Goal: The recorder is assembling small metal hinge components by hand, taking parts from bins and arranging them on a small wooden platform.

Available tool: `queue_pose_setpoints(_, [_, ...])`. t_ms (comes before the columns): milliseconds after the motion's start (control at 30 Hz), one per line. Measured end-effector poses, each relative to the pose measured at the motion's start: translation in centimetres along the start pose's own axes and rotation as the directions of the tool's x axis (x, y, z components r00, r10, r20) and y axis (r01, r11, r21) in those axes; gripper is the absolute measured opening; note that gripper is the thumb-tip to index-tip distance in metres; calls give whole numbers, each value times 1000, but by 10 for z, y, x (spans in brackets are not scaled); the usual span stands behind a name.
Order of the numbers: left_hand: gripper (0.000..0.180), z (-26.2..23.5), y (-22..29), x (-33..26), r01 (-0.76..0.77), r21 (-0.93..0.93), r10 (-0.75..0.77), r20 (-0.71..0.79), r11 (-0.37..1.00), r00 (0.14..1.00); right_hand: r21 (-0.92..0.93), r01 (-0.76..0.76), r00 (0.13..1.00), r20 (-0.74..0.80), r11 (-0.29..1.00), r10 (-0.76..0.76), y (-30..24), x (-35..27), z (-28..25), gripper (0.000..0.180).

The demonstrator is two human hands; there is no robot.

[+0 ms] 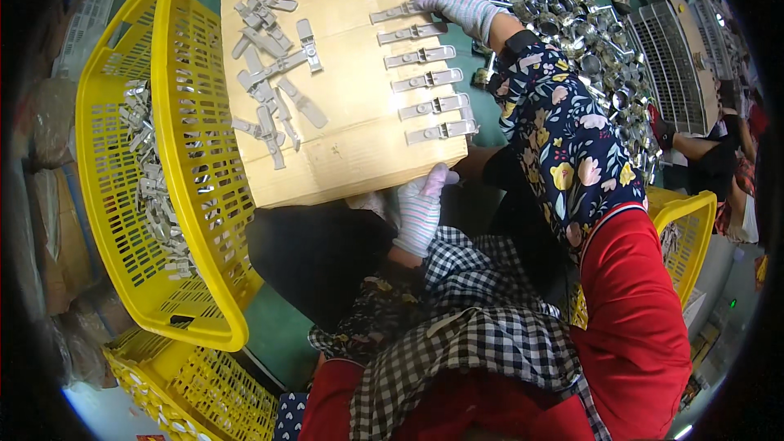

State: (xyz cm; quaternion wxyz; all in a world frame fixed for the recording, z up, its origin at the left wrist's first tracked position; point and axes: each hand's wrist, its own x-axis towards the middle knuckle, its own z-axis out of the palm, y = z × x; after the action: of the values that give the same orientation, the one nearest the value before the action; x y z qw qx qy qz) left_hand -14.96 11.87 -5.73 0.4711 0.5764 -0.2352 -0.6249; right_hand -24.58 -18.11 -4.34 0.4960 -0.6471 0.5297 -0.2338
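— So, where is the topmost metal clip point(392, 13), and how should it handle?

— At the far right of the cardboard point(351, 73), heading a row of six. Judged light, stiff and hard to break, perhaps slippery under a knit glove. Best taken by its two sides, near the outer end

— Right hand point(457, 4)?

— Gloved, fingers bent and close together, touching that clip's outer end. Cannot tell whether they pinch it

— Left hand point(419, 212)?

— At the cardboard's near edge, thumb and forefinger slightly apart, no clip visible between them. Cannot tell whether the others press on the cardboard

— Other stock?

— Loose clips point(264, 94) lie heaped on the cardboard's left half; more metal parts sit in the yellow basket point(162, 90) beside it
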Motion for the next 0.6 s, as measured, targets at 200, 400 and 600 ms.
queue_pose_setpoints(200, [24,-4,-5,-1,50,-41,-50,-9,998,999,0,50,999,-17,999,-50,5,-5,6,18])
queue_pose_setpoints(400, [38,7,14,-5,22,148,-16,-40,989,999,-637,33,990,-85,770,-113,-18,-19,-17,54])
queue_pose_setpoints(600, [39,-2,2,8,58,59,-56,-24,997,998,-683,88,995,24,725,-99,8,-37,-157,79])
